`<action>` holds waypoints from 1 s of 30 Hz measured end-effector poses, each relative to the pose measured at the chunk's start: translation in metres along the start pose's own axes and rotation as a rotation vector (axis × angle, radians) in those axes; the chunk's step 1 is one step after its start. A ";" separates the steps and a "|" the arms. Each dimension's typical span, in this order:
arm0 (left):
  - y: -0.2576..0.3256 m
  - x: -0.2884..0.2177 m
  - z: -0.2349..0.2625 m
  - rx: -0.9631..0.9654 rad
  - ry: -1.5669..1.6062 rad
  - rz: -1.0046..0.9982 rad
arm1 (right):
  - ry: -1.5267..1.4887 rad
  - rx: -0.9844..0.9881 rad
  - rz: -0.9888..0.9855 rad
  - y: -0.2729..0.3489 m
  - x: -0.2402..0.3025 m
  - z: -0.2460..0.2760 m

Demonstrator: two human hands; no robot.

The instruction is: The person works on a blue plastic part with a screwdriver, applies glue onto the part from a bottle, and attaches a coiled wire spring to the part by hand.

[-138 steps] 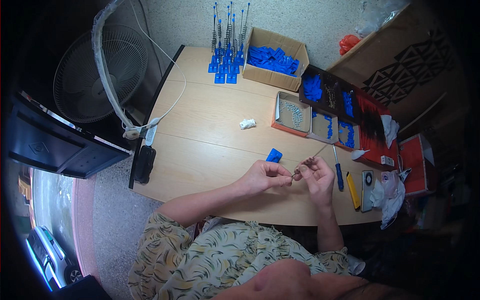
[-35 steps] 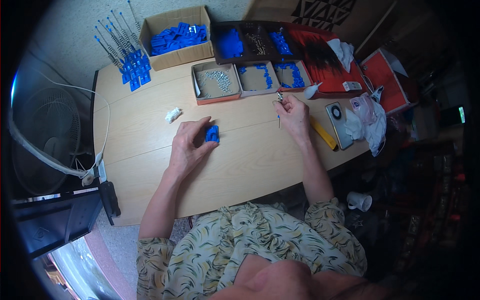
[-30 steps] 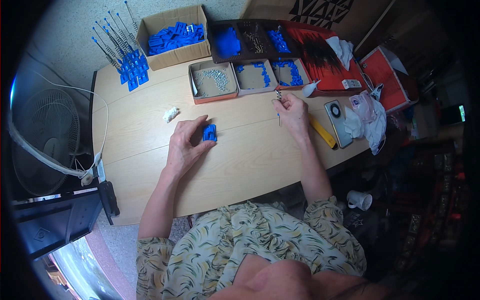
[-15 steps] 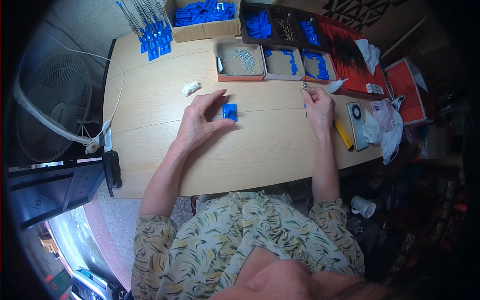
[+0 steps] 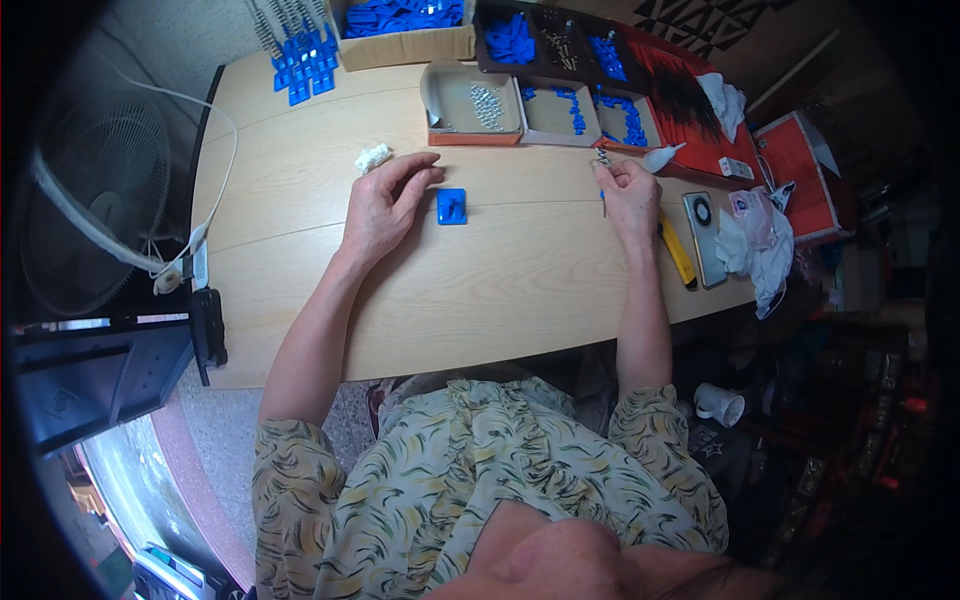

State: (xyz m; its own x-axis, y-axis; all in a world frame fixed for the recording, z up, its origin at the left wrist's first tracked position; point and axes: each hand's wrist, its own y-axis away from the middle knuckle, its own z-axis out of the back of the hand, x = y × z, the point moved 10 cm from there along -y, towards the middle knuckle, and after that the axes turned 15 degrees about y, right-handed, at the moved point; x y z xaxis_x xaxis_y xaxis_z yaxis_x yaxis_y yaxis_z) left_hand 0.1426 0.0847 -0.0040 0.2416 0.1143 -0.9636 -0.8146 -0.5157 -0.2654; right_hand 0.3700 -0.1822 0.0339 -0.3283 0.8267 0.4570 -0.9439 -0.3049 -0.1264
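Resting flat on the pale, smooth wooden table [image 5: 480, 290], the left hand [image 5: 385, 200] is lying with fingers spread and loose, gripping nothing, its fingertips just beside a small square blue plastic piece [image 5: 451, 206] that is sitting on the tabletop. The right hand [image 5: 628, 195] is pinching a thin metal rod [image 5: 602, 190] between thumb and fingers, well apart from the left; the rod's ends are too fine to make out. A crumpled white wad [image 5: 373, 157] is lying just beyond the left hand. Along the far edge, a shallow open cardboard tray [image 5: 445, 105] is holding small silvery metal parts, and the tray beside it [image 5: 555, 110] is carrying scattered blue bits. A brown cardboard box [image 5: 405, 40] of blue pieces is being cut off by the picture's top edge. Right of the right hand, a yellow utility knife [image 5: 678, 250] and a flat grey rectangular device [image 5: 703, 235] are lying near crumpled white wrapping [image 5: 755, 235].
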 end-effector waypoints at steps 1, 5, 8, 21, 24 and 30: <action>-0.002 0.000 0.001 -0.011 0.039 0.007 | -0.002 0.005 0.008 0.000 -0.001 -0.002; -0.009 0.011 0.008 -0.056 0.048 0.050 | 0.027 -0.046 0.047 -0.003 -0.002 0.000; -0.010 0.016 0.008 -0.067 0.098 0.079 | 0.062 -0.073 0.098 -0.004 0.003 0.000; -0.009 0.001 -0.008 0.121 0.120 -0.002 | -0.150 -0.130 0.714 0.055 0.081 -0.023; -0.004 -0.018 -0.029 0.270 -0.007 -0.041 | -0.096 -0.097 0.747 0.055 0.083 -0.026; -0.007 0.000 -0.032 0.310 0.057 0.036 | -0.028 -0.106 0.826 0.053 0.088 -0.034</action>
State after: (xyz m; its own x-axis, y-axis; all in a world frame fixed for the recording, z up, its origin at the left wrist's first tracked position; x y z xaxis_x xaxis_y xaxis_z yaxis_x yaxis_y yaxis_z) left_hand 0.1647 0.0610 -0.0013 0.2319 0.0483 -0.9715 -0.9430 -0.2338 -0.2367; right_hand 0.2902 -0.1098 0.0373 -0.9168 0.3444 0.2023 -0.3988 -0.7606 -0.5124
